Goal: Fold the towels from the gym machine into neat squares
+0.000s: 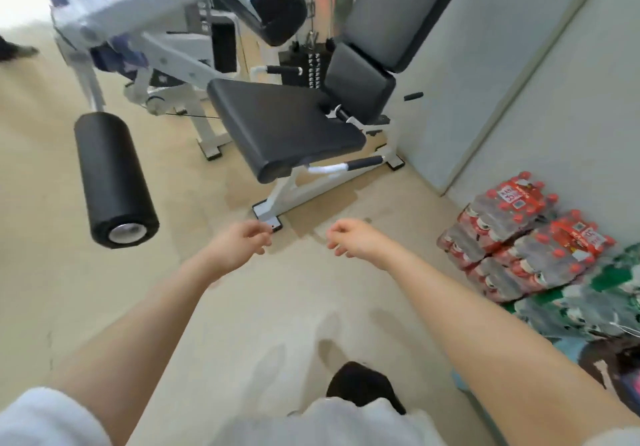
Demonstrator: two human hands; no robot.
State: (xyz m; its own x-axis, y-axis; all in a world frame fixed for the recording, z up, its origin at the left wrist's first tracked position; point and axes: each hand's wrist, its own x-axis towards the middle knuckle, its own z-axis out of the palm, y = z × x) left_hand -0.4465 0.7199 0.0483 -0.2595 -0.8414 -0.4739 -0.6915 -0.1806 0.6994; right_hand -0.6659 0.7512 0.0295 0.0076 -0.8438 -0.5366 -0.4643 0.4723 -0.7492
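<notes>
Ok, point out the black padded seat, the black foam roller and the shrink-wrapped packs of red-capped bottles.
Black padded seat (284, 130), head view: middle of the top cushion.
Black foam roller (109, 168), head view: middle of its side.
Shrink-wrapped packs of red-capped bottles (512, 237), head view: middle of the stack.

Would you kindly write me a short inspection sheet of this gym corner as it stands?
Surface: beige floor, some stains near the machine.
Job's things: white-framed gym machine with black padded seat; blue cloth on its frame, blurred.
Clutter: shrink-wrapped packs of red-capped bottles by the wall.
Grips: left hand and right hand loosely curled, holding nothing.
Cables: thin machine cable under the frame.
Surroundings: grey wall panel.
</notes>
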